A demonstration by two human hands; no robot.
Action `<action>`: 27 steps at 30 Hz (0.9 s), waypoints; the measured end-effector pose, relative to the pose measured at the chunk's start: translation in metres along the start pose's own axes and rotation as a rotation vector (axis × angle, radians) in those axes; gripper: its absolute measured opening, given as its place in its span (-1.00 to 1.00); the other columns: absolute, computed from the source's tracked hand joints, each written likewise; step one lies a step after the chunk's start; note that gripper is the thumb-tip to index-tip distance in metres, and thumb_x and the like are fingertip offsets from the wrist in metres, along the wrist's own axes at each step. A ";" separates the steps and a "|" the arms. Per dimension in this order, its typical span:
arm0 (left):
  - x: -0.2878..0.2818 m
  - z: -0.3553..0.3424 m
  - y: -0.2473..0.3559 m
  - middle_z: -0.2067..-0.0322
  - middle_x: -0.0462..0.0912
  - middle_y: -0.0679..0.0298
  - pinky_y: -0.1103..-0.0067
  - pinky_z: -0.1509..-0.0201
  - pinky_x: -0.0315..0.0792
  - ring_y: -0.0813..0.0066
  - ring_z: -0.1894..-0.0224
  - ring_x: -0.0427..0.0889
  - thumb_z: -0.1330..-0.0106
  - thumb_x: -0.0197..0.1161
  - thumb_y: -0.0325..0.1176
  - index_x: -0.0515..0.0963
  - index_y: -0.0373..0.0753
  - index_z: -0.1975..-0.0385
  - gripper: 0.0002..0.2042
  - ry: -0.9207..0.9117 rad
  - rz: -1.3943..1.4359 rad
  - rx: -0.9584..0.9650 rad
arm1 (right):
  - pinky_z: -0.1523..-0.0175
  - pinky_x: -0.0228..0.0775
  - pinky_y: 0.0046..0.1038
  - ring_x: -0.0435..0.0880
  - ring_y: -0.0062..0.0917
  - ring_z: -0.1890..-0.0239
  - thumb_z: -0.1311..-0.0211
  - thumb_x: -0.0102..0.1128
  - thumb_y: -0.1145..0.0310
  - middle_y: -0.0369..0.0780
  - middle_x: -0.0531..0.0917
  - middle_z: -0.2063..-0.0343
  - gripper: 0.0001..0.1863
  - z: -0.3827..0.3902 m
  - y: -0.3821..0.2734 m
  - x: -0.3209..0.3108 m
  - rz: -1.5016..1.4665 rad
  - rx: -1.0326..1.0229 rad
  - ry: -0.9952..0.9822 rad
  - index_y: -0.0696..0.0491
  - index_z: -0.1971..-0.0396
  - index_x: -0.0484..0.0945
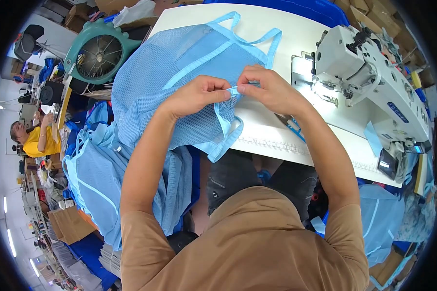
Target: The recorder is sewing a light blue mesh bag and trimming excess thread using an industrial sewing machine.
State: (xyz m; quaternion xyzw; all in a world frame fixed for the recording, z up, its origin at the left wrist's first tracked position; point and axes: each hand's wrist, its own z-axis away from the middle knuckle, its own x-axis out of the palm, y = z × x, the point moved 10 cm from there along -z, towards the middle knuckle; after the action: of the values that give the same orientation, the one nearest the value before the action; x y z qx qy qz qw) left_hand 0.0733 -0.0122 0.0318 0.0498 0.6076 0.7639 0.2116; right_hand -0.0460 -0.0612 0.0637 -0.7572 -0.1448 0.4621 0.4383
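Observation:
A light blue mesh bag (150,72) with paler blue edging and strap loops lies spread over the white sewing table, its near part hanging off the front edge. My left hand (194,97) pinches the pale blue edging strip (234,90) between thumb and fingers. Close beside it, my right hand (267,87) grips the same strip, so a short piece shows between my fingertips. To the right stands a white sewing machine (349,63), its needle area lit and apart from the bag. A blue-handled cutting tool (295,129) rests on the table under my right forearm.
More blue mesh bags (107,184) are heaped at my left, and others (381,218) hang at lower right. A green round fan (99,54) stands at the far left. A ruler strip (277,145) runs along the table's front. A person in yellow (41,140) is farther left.

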 end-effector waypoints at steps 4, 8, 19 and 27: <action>-0.004 0.001 -0.002 0.44 0.52 0.53 0.68 0.26 0.30 0.78 0.36 0.38 -0.48 0.25 -0.29 0.67 -0.31 0.26 -0.80 0.108 0.076 -0.003 | -0.13 0.36 -0.32 0.52 -0.31 0.05 -0.44 0.24 0.30 -0.19 0.61 0.24 -0.81 0.000 0.007 0.000 -0.045 0.017 0.003 0.14 0.24 0.60; 0.002 0.021 0.004 0.43 0.53 0.53 0.67 0.26 0.30 0.76 0.35 0.39 -0.51 0.24 -0.27 0.66 -0.31 0.27 -0.78 0.286 -0.146 -0.068 | -0.12 0.37 -0.31 0.53 -0.31 0.05 -0.46 0.23 0.30 -0.18 0.61 0.25 -0.80 0.001 -0.003 -0.004 0.002 -0.050 0.081 0.14 0.22 0.60; -0.040 0.051 0.012 0.35 0.55 0.53 0.67 0.20 0.34 0.76 0.30 0.40 -0.58 0.23 -0.21 0.64 -0.29 0.17 -0.76 0.454 0.141 0.145 | 0.15 0.38 -0.43 0.52 -0.54 0.32 -0.49 0.22 0.25 -0.25 0.63 0.42 -0.74 -0.023 -0.023 0.003 -0.272 0.006 0.064 0.17 0.21 0.65; -0.049 0.057 0.031 0.26 0.70 0.47 0.72 0.18 0.48 0.81 0.27 0.57 -0.53 0.32 -0.24 0.69 -0.27 0.08 -0.78 0.356 0.060 0.039 | 0.24 0.35 -0.48 0.44 -0.66 0.38 -0.51 0.21 0.25 -0.33 0.57 0.49 -0.75 -0.034 -0.038 -0.006 -0.337 -0.010 0.013 0.16 0.21 0.66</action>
State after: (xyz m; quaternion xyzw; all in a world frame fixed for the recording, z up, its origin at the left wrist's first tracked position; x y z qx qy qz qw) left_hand 0.1285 0.0150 0.0844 -0.0639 0.6485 0.7547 0.0768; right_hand -0.0145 -0.0612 0.1038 -0.7272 -0.2693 0.3764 0.5070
